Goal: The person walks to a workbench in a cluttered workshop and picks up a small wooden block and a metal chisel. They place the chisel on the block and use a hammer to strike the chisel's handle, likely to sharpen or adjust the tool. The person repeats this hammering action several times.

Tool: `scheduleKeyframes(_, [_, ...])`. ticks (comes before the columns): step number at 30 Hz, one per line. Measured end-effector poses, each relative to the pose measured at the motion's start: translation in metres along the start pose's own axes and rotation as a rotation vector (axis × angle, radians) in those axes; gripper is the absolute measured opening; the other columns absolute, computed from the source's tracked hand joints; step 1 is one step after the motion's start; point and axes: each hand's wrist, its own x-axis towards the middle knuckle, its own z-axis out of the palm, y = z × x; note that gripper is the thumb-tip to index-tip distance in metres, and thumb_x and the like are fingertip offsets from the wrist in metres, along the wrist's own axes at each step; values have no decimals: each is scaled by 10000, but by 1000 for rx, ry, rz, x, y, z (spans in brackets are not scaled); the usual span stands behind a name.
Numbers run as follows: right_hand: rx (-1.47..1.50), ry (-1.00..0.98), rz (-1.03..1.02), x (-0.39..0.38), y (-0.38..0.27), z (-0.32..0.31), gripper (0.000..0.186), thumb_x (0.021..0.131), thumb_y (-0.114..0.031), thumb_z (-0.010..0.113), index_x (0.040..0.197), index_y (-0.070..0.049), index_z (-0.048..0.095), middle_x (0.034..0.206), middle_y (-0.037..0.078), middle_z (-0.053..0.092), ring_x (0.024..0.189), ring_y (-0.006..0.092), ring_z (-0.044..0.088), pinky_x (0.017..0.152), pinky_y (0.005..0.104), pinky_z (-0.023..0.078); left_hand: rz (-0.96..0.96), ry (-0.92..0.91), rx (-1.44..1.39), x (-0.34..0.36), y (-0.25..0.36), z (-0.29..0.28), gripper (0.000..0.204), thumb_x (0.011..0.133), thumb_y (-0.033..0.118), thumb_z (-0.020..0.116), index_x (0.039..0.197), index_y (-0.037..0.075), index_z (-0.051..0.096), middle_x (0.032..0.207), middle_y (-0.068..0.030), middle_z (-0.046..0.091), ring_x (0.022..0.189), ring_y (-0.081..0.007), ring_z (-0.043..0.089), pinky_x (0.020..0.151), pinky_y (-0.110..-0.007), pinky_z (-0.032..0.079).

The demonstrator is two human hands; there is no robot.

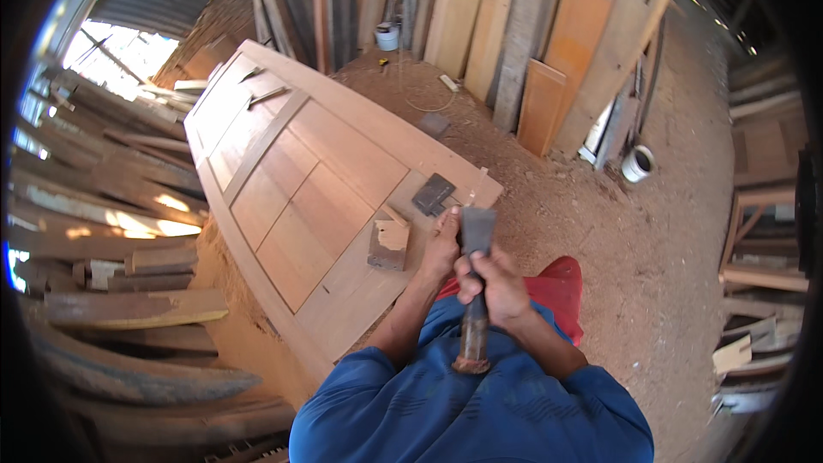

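Note:
My right hand (500, 283) is closed round the neck of a broad chisel (477, 227), its flat grey blade pointing away from me. The chisel's worn wooden handle (473, 339) points back toward my blue shirt. Beside the blade's left edge, the curled fingers of my left hand (441, 244) sit close to the metal; what they pinch is hidden. Just beyond that hand lies a dark flat block (434, 195) on a panelled wooden door (343, 206). A wooden block with a pale, chipped top (389, 244) rests on the door to the left of my left hand.
Two hand tools, one a longer tool (269, 97), lie on the door's far end. Stacked timber (129, 309) fills the left side. Boards (549, 103) lean at the back, near a white bucket (637, 164). Wooden frames (763, 240) stand at the right.

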Motion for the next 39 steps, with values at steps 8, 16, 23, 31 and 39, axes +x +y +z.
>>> scheduleKeyframes(8, [-63,28,48,-18,13,8,114,1051,-182,414,1133,-110,450,808,26,505,549,45,429,523,244,461,-126,69,64,-33,3,-4,256,1057,328,453,1035,116,595,810,36,608,685,-31,549,581,-197,455])
scheduleKeyframes(16, [29,35,23,-12,-9,-20,140,1057,-217,428,1116,-91,440,811,31,494,571,60,437,539,253,452,-69,-93,221,-12,-16,-2,263,1065,276,433,1099,71,593,838,21,626,709,-52,581,609,-198,481])
scheduleKeyframes(23, [90,93,-100,-6,-74,-55,205,1046,-271,462,1152,-97,439,793,37,494,556,67,448,509,255,443,-342,-174,449,17,-6,61,420,1047,426,402,953,68,599,793,-36,661,701,-86,624,622,-228,518])
scheduleKeyframes(31, [179,492,-507,36,-273,-215,143,1000,-221,530,975,-93,471,741,16,529,515,76,472,443,246,429,-460,-161,330,56,-54,121,447,1061,411,368,752,114,494,571,60,358,482,-48,333,448,-228,287])
scheduleKeyframes(39, [-363,1384,-434,-104,-236,-537,257,945,-287,551,774,-101,505,617,-5,455,486,112,405,442,307,349,-106,-279,557,209,-69,208,356,1043,368,456,859,88,577,621,36,464,531,-84,436,506,-260,383])
